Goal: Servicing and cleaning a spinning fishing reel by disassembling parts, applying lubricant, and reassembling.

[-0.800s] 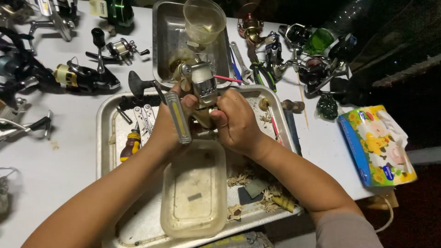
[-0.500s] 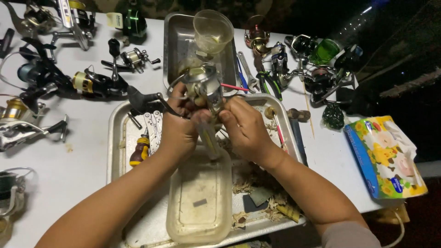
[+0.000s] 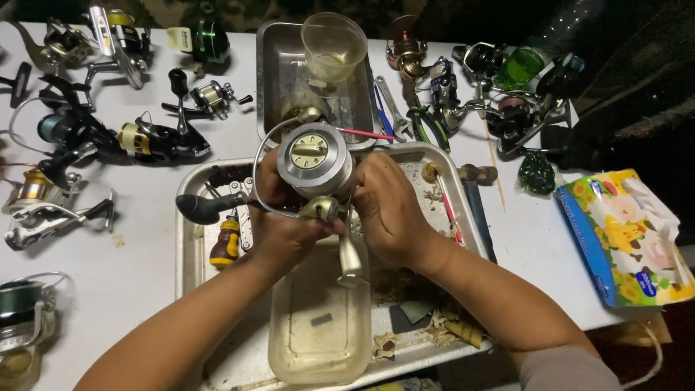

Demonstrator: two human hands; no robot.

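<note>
A silver spinning fishing reel [image 3: 316, 165] is held over a metal tray [image 3: 190, 253], its round spool facing up at me. My left hand [image 3: 279, 224] grips the reel's body from the left and below, by the black handle knob [image 3: 203, 207]. On the right side of the reel my right hand [image 3: 387, 206] clasps it, fingers curled at the body. The reel's foot [image 3: 351, 253] points down toward a clear plastic tub [image 3: 318, 329] lying in the tray.
Several other reels lie on the white table at left [image 3: 137, 137] and back right [image 3: 507, 108]. A second metal tray [image 3: 269, 65] holds a clear cup [image 3: 334, 45]. A small screwdriver [image 3: 224, 242], pliers [image 3: 423, 119] and a colourful tissue pack [image 3: 626, 235] are nearby.
The reel has been turned in both hands so its spool top now faces up and its foot points down; the view has shifted, with the table sitting lower in frame.
</note>
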